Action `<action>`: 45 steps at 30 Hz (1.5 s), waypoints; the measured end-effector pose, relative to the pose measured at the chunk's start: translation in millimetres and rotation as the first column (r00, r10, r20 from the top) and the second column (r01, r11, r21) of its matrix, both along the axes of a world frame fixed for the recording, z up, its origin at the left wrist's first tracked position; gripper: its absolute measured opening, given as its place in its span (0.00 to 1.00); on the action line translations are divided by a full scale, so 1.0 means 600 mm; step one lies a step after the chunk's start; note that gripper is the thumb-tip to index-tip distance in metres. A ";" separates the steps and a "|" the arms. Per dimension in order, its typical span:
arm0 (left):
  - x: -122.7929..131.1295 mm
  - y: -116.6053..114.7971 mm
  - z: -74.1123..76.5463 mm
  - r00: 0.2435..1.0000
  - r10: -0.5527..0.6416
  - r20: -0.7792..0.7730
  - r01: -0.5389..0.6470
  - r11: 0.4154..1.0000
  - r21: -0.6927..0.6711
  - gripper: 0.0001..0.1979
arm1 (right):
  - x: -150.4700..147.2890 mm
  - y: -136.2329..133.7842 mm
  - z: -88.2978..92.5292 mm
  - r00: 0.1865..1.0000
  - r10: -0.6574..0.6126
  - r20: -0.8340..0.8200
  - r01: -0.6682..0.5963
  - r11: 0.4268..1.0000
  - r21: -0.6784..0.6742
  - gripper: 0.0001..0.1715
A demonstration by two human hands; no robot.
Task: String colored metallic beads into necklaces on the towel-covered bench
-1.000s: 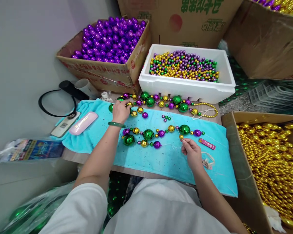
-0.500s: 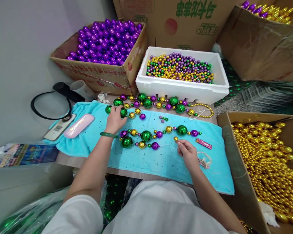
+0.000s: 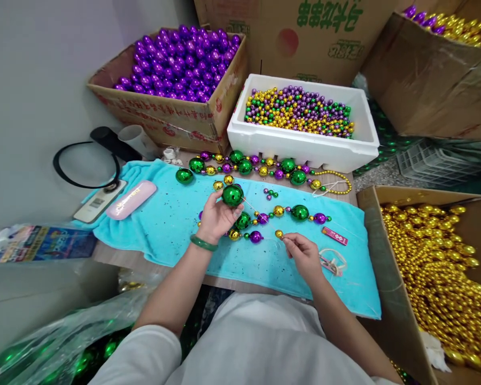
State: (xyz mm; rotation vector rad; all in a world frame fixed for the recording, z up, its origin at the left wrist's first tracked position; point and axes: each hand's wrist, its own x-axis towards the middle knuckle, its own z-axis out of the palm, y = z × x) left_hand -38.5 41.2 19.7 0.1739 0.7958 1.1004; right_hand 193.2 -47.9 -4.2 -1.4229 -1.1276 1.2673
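Observation:
Raised over the towel, my left hand (image 3: 218,218) has its fingers closed around a large shiny green bead (image 3: 232,195). A thin pale line, thread or needle, slants from that bead toward the lower right. My right hand (image 3: 302,254) is pinched at a small gold bead (image 3: 279,234), at the end of the strand's thread. Between and behind the hands lies a bead strand with a purple bead (image 3: 256,237) and a green bead (image 3: 300,213), partly hidden by my left hand. Another large green bead (image 3: 184,176) rests loose at the towel's far left.
A finished-looking strand (image 3: 245,167) lies along the back of the blue towel (image 3: 168,235). Behind it stand a white foam box (image 3: 300,147) of small beads and a carton (image 3: 176,120) of purple ones. A carton (image 3: 401,278) with gold beads is at right.
My left hand has picked up a large green bead from the far left and brought it right and nearer. My right hand has shifted slightly left with the gold bead.

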 end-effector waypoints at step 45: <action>0.055 -0.049 0.007 0.975 -0.119 -0.187 0.185 0.902 0.390 0.23 | 0.032 0.010 -0.017 0.989 0.086 -0.120 -0.092 0.994 -0.053 0.14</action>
